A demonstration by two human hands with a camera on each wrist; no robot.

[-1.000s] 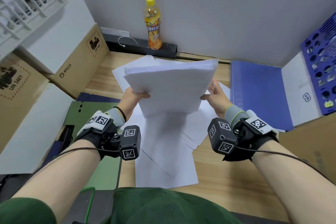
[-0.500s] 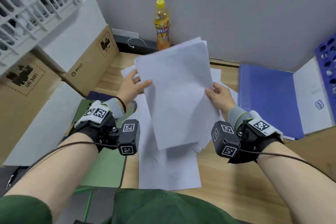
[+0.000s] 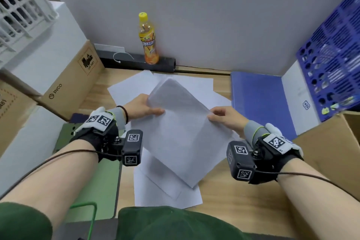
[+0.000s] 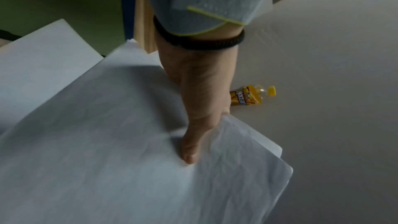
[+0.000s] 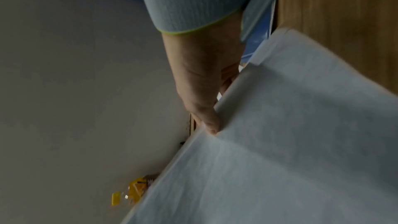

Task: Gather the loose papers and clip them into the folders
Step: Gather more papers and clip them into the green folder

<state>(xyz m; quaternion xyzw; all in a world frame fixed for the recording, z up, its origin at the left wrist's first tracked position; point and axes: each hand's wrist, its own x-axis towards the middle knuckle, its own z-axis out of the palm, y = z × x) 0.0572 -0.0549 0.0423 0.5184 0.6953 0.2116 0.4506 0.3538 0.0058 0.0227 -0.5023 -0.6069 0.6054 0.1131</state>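
I hold a stack of white papers (image 3: 183, 130) above the wooden desk, turned like a diamond with one corner pointing away. My left hand (image 3: 145, 108) grips its left edge, thumb on top (image 4: 189, 149). My right hand (image 3: 224, 116) pinches the right edge, thumb pressed on the top sheet (image 5: 210, 123). Several loose sheets (image 3: 167, 191) lie spread on the desk under the stack. A blue folder (image 3: 259, 101) lies closed at the right. A green folder (image 3: 97, 177) lies at the left under my left forearm.
An orange drink bottle (image 3: 148, 41) stands at the back wall on a black strip. Cardboard boxes (image 3: 64, 78) crowd the left side, with a white crate above. A blue perforated crate (image 3: 335, 50) and an open cardboard box (image 3: 331, 152) stand at the right.
The stack has come down from a raised position toward the desk and rotated to a diamond angle. Both hands kept their hold on its edges.
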